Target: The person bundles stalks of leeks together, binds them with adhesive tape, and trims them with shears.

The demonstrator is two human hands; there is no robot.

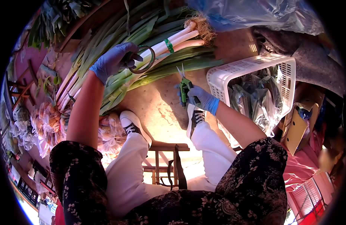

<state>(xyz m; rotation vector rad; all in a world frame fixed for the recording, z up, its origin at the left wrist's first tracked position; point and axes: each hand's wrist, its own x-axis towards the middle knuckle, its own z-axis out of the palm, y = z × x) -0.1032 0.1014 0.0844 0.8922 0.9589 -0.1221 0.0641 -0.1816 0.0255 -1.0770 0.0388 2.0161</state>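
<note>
My left hand (115,60), in a blue glove, is closed on a thin dark ring (152,62) that looks like a roll of tape. It is above a pile of long leeks (120,80) with white stems, green leaves and bushy roots (203,30). A green band (169,45) circles some of the stems. My right hand (203,98), also gloved in blue, grips green-handled pruning snips (185,90). Their pointed blades are upward and parted, near the leeks but not touching them.
A white plastic crate (251,62) holding clear plastic bags (255,97) stands at the right. Blue plastic sheeting (263,13) lies at the back. Bagged produce (45,122) is at the left, and a wooden stool (167,148) is between my legs.
</note>
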